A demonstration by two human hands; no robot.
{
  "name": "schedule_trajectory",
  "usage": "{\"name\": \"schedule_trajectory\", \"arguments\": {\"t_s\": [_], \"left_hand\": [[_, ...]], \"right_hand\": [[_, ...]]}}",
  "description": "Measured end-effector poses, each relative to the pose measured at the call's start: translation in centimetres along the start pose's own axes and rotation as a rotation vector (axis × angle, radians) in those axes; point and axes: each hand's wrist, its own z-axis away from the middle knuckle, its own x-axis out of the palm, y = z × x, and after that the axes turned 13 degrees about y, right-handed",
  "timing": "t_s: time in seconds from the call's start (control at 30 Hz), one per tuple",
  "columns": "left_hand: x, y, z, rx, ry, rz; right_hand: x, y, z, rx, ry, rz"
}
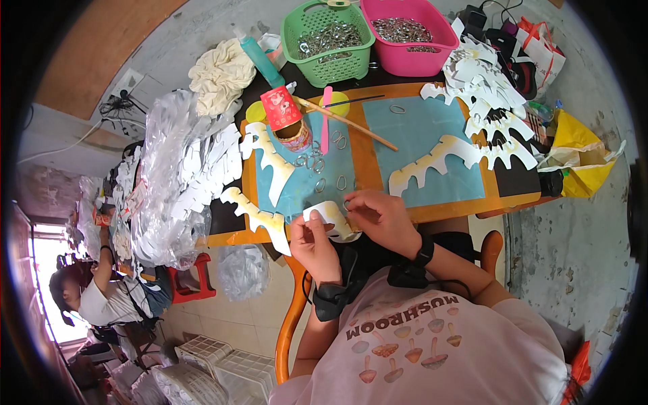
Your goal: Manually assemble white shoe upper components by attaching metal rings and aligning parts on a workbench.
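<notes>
My left hand is closed on a white cut-out piece with a notched edge, its thumb on top, above the near table edge. Part of the piece curls down between my hands. Just right of it, my right hand has its fingertips pinched together; what they hold is too small to make out. Similar yellow-stained white pieces lie on the table: one left of my hands, another beyond it, and a third to the right. Several oval metal rings are scattered on the blue mat.
A green basket and a pink basket of metal rings stand at the back. A red cup, a wooden stick and a pink strip lie mid-table. White pieces pile up right. Another person is far left.
</notes>
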Motion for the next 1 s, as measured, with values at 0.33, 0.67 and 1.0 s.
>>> {"name": "schedule_trajectory", "arguments": {"t_s": [0.33,0.67,1.0], "left_hand": [[-0.4,-0.2,-0.1,0.016,-0.064,-0.042],[-0.4,-0.7,-0.3,0.000,-0.060,-0.090],[-0.5,-1.4,-0.9,-0.045,-0.097,-0.045]], "right_hand": [[0.0,1.5,-2.0,0.323,-0.222,-0.407],[-0.2,1.5,-2.2,0.355,-0.319,-0.305],[-0.5,1.4,-1.5,0.435,-0.097,-0.504]]}}
